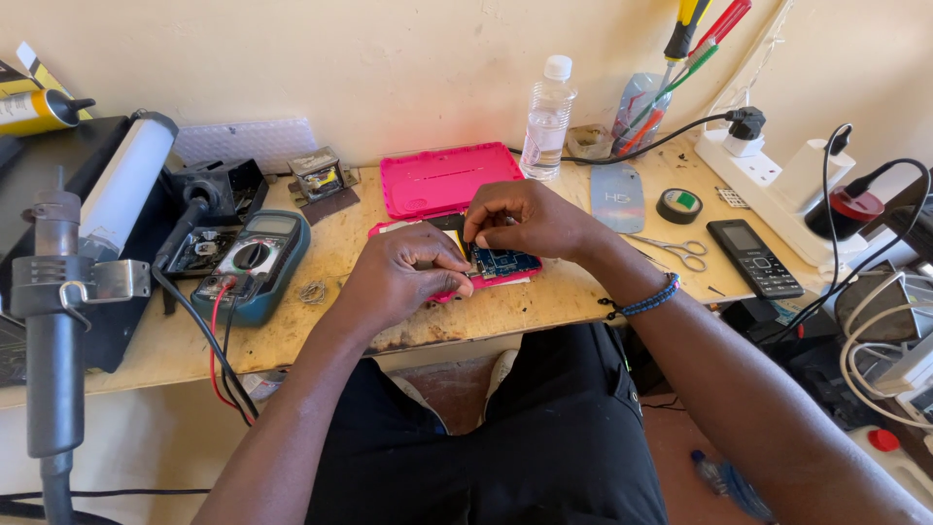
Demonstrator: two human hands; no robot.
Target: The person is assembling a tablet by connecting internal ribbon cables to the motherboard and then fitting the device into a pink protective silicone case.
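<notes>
Hands: both are down on an opened pink device at the front of the table, heads together over its blue circuit board.
Left hand: the left hand is curled over the near left part of the device, thumb and fingers pinched on something small and dark at the board's edge; what exactly it pinches I cannot tell.
Right hand: the right hand comes in from above, fingertips pressed down at the same spot, gripping or steadying a small part there.
Step in hand: by the look of it, fine work on the bared board, a part being freed or seated.
Next move calls for: as I judge it, a steady pinch and a light touch, since the board lies exposed.
Pink cover: the device's back cover lies apart, just behind the hands.
Table, left: multimeter with red and black leads, hot-air tool at the near edge.
Table, right: water bottle, tape roll, scissors, black keypad phone, white power strip.
Room: plain cream wall, screwdrivers leaning in the corner, cables tangled at the right.
</notes>
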